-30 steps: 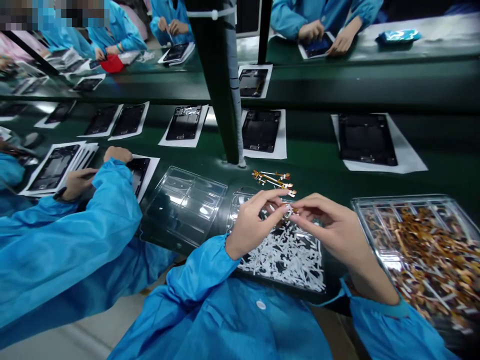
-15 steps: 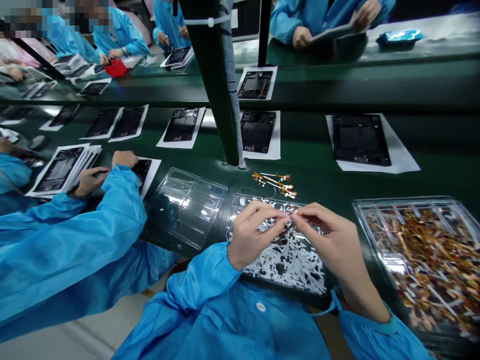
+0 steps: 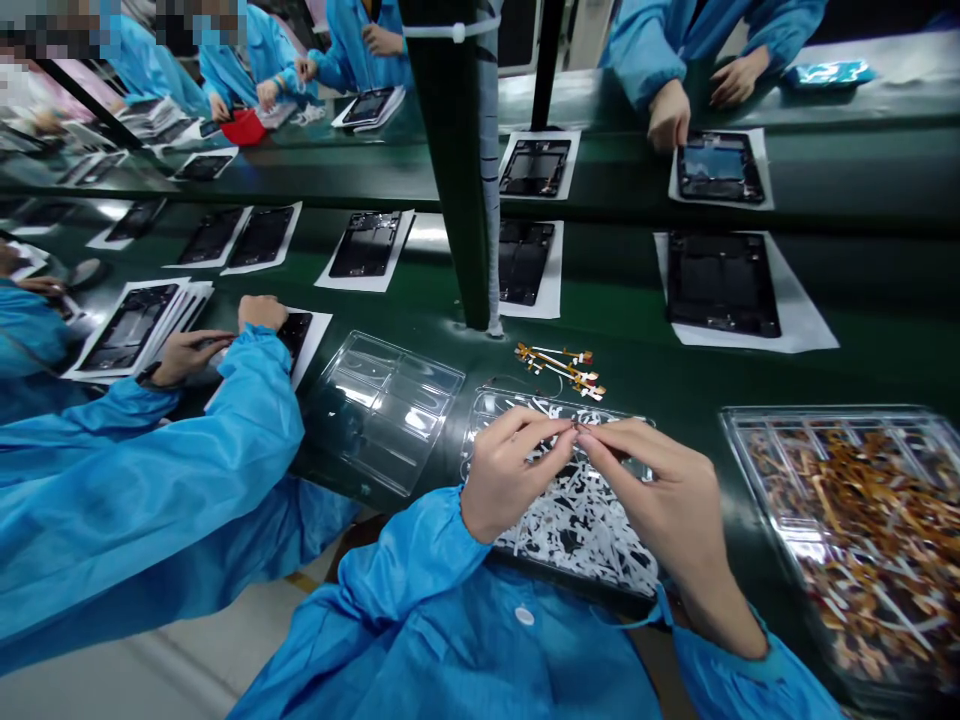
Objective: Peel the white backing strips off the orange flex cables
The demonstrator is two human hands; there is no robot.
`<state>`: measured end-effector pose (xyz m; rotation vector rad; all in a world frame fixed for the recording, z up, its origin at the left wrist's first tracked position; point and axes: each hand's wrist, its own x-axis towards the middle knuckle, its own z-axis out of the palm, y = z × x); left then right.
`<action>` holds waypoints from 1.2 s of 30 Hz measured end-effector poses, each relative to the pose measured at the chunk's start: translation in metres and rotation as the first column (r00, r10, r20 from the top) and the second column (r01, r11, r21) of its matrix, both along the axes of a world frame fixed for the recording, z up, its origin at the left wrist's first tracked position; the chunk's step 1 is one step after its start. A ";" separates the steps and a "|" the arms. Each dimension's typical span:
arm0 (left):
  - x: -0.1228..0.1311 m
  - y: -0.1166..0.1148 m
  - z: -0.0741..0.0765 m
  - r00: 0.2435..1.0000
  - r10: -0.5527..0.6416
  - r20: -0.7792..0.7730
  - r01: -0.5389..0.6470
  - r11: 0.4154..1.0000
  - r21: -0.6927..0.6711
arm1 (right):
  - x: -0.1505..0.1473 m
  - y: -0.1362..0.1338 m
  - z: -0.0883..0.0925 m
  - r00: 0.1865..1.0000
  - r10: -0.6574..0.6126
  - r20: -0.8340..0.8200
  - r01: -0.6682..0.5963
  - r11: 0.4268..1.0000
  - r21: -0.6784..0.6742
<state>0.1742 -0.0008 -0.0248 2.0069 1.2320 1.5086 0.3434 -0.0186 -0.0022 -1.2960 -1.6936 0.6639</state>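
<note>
My left hand and my right hand meet fingertip to fingertip, both pinched on a small brownish flex cable, mostly hidden by the fingers. Beneath them is a clear plastic tray strewn with narrow white strips. Just beyond its far edge, several orange-and-white flex cables lie in a loose bunch on the green surface. To the right, a larger clear tray holds a heap of orange-brown flex cables.
An upside-down-looking clear tray lies left of my hands. A dark green post rises ahead. Black tablet housings on white sheets line the bench beyond. A co-worker's blue sleeve is close at left; another person's hand works across.
My hands stay pinched together, with the fingers slightly shifted. Across the bench, a co-worker has set a tablet housing on its white sheet down on the green surface. The view has shifted slightly.
</note>
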 end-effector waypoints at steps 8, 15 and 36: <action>-0.005 0.001 0.003 0.982 0.059 -0.180 -0.045 0.996 0.081 | -0.007 -0.006 0.009 0.992 0.021 0.125 -0.022 1.000 0.009; -0.007 0.005 0.004 0.986 0.019 -0.168 -0.022 1.000 -0.018 | -0.008 -0.007 0.007 0.976 0.116 0.186 -0.116 0.993 -0.012; -0.017 0.001 -0.009 0.996 -0.091 -0.017 0.084 0.962 -0.258 | 0.024 0.012 -0.014 0.988 0.150 0.024 -0.131 0.920 -0.368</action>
